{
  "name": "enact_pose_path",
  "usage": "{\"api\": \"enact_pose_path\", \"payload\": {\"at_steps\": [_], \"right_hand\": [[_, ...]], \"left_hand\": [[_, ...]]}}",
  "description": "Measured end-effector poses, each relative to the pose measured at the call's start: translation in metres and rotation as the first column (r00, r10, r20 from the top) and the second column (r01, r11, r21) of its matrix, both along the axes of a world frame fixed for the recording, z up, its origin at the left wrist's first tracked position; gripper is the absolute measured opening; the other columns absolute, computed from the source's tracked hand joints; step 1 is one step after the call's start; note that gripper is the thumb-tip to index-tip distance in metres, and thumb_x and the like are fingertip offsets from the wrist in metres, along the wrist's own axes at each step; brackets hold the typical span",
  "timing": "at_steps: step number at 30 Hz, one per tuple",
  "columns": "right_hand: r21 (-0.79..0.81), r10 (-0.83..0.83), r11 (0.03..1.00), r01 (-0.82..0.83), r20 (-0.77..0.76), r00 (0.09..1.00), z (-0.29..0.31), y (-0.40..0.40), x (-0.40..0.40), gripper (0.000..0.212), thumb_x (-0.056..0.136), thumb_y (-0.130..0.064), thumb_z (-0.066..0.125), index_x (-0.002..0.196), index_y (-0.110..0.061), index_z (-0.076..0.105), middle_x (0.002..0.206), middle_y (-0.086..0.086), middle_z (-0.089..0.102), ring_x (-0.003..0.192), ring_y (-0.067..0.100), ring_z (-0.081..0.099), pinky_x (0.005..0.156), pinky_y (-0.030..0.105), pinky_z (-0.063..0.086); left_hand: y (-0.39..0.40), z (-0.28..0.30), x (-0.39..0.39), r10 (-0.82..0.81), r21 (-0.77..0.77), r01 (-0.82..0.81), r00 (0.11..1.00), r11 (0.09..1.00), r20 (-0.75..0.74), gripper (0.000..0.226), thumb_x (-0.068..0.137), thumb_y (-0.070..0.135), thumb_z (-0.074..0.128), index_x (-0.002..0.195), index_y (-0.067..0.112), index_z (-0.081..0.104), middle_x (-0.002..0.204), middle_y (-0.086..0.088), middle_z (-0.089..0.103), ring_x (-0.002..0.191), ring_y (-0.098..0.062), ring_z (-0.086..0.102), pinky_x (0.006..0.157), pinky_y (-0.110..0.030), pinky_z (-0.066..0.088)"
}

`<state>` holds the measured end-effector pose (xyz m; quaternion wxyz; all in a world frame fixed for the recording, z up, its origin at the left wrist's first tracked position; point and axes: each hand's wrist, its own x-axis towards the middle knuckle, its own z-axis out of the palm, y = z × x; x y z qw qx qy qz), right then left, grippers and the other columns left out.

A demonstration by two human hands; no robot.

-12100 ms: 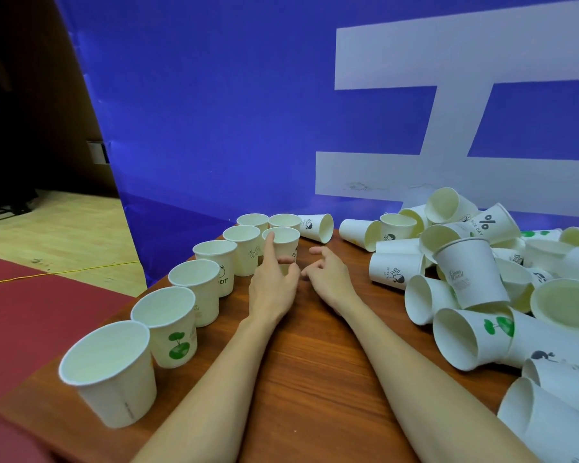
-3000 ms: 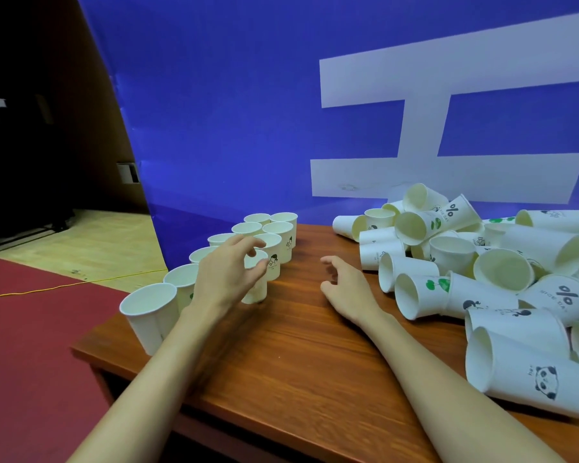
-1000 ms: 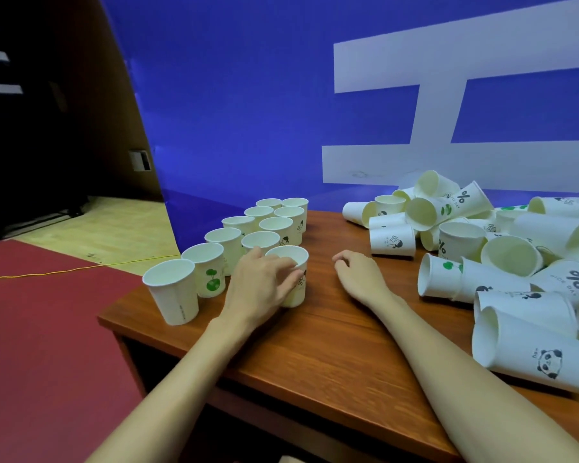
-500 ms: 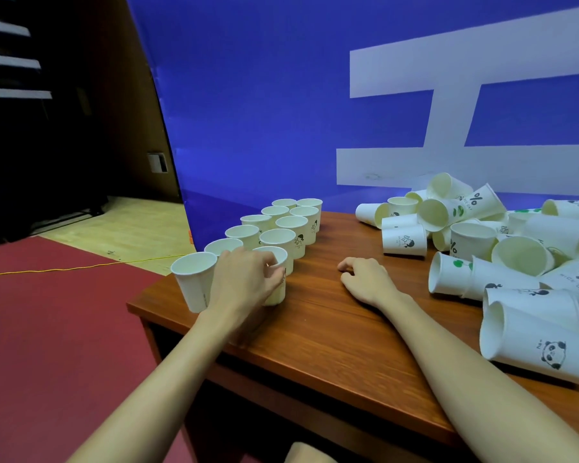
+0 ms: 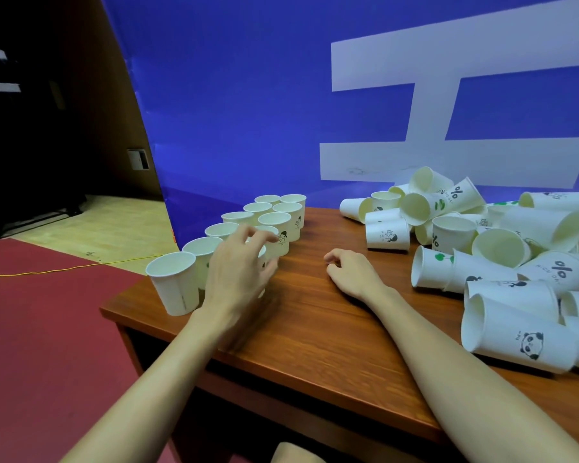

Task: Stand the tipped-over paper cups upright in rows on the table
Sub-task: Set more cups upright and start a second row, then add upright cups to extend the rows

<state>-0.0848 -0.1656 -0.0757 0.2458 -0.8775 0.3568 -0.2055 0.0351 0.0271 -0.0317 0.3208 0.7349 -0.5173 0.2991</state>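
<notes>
White paper cups stand upright in two rows at the left end of the wooden table [image 5: 318, 332]. The outer row starts with the nearest cup [image 5: 173, 285]; the inner row [image 5: 283, 225] runs beside it. My left hand [image 5: 238, 272] hovers over the nearest inner-row cup [image 5: 263, 259], fingers spread and loose around it, hiding most of it. My right hand [image 5: 351, 272] rests palm down on the table, fingers loosely curled, holding nothing. A pile of tipped-over cups [image 5: 482, 235] covers the right side, with a panda cup [image 5: 518, 339] lying nearest.
A blue banner [image 5: 248, 111] with white bars rises right behind the table. The table's left and front edges drop to a red floor [image 5: 47, 345]. Bare wood lies between the rows and the pile.
My left hand slid the cup back into the inner row and has now loosened its fingers around it. My right hand stayed resting on the table. The view shifted slightly.
</notes>
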Motion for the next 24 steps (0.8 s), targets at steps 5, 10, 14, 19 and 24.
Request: {"api": "enact_pose_path", "payload": {"at_steps": [5,10,14,19,24], "right_hand": [[-0.046,-0.164,0.982,0.183,0.27,0.949,0.01,-0.01,-0.008,0.039,0.091,-0.021,0.051,0.129,-0.021,0.056,0.136,0.002,0.051,0.116,0.023,0.056,0.095,0.036,0.045],[0.017,-0.346,0.929,0.369,0.394,0.851,0.016,-0.024,-0.019,0.044,0.092,-0.015,0.05,0.135,-0.021,0.051,0.156,0.009,0.015,0.11,0.029,0.055,0.084,0.03,0.038],[0.08,-0.395,0.912,0.403,0.444,0.804,0.017,-0.035,-0.024,0.055,0.086,-0.015,0.05,0.138,-0.033,0.05,0.16,0.006,0.007,0.11,0.032,0.056,0.096,0.033,0.043],[0.131,-0.413,0.909,0.396,0.418,0.809,0.017,-0.039,-0.026,0.061,0.089,-0.015,0.051,0.145,-0.037,0.042,0.163,0.002,-0.001,0.127,0.027,0.046,0.099,0.03,0.039],[0.265,-0.442,0.895,0.359,0.418,0.794,0.012,-0.052,-0.032,0.06,0.091,-0.013,0.052,0.148,-0.025,0.039,0.162,-0.001,0.005,0.142,0.02,0.029,0.108,0.027,0.03]], "left_hand": [[-0.026,-0.003,-0.02,-0.168,-0.007,0.168,0.985,0.986,-0.03,0.015,0.082,0.022,0.07,0.097,0.024,0.067,0.092,0.009,0.059,0.084,-0.008,0.056,0.062,-0.023,0.042],[-0.058,-0.011,-0.023,-0.21,0.08,0.222,0.968,0.972,-0.137,0.012,0.085,0.027,0.065,0.097,0.029,0.066,0.092,0.013,0.059,0.087,-0.006,0.058,0.068,-0.027,0.047],[-0.08,-0.014,-0.023,-0.221,0.143,0.251,0.955,0.957,-0.196,0.01,0.086,0.027,0.061,0.094,0.029,0.066,0.087,0.013,0.059,0.083,-0.006,0.056,0.069,-0.026,0.044],[-0.104,-0.014,-0.02,-0.186,0.215,0.258,0.934,0.942,-0.305,0.01,0.086,0.027,0.058,0.093,0.031,0.065,0.086,0.013,0.061,0.086,-0.01,0.058,0.074,-0.029,0.046],[-0.114,-0.027,-0.02,-0.146,0.229,0.256,0.901,0.939,-0.408,0.013,0.087,0.029,0.056,0.097,0.031,0.065,0.091,0.013,0.066,0.087,-0.01,0.061,0.078,-0.031,0.049]]}}
